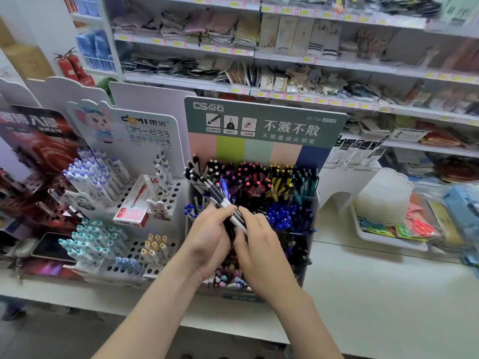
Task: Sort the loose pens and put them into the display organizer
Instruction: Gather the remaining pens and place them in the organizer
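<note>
A tiered display organizer (308, 200) with a green header card stands on the white counter, its compartments packed with black, pink, yellow, green and blue pens. My left hand (207, 239) grips a bundle of loose pens (220, 198), mostly black and white with one blue, fanned up and to the left over the organizer. My right hand (259, 244) meets the left one from the right and pinches the lower end of the bundle. The pens' lower ends are hidden between my hands.
A white peg-hole pen stand (166, 244) with blue, teal and yellow pens stands left of the organizer; a red pen box (134, 206) lies on it. A white tray (388, 242) of colourful items sits at right. Store shelves (311, 63) fill the background.
</note>
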Tool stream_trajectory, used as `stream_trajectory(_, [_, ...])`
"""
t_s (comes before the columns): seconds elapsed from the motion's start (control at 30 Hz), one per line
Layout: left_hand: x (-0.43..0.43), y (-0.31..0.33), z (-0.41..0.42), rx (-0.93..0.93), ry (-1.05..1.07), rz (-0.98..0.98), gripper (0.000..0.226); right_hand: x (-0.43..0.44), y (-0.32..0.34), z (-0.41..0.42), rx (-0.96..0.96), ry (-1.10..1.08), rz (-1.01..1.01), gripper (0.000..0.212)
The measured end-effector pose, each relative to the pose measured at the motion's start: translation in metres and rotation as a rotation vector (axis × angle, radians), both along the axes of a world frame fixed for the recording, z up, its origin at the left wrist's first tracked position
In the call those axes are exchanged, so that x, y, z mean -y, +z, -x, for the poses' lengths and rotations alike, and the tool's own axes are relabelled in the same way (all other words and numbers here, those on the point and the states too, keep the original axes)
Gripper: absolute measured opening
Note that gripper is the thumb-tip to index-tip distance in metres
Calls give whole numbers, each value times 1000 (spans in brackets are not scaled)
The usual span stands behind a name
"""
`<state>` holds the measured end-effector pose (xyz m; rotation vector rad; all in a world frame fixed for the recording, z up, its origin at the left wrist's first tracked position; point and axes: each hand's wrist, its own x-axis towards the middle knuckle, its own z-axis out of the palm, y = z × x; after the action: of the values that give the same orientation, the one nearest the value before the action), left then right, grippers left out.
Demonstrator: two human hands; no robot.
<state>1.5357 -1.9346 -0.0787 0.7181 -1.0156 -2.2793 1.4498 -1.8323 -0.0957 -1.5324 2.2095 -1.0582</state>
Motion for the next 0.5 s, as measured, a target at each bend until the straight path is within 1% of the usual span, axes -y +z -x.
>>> stream_trajectory(0.07, [1,-1,-1,-34,-24,-3,26,0,0,-2,57,6,-25,54])
stream_trajectory(0.1, [1,-1,-1,-32,-29,8,28,0,0,-2,92,11,-27,55])
stream_trajectory(0.17, [0,1,0,-10,-15,41,21,0,0,-2,146,9,-26,54])
stream_trajectory(0.27, [0,1,1,83,13,113,26,0,0,5,132,13,-20,50])
stream_trajectory(0.33, [2,-2,1,175,59,170,30,2,4,7,87,34,-19,41])
stream_trajectory(0.4, [8,-6,0,283,159,206,32,8,12,10,33,-1,-20,26])
stream_trajectory(0.5, [24,-15,-5,427,359,264,21,24,32,21,-66,-82,-1,13])
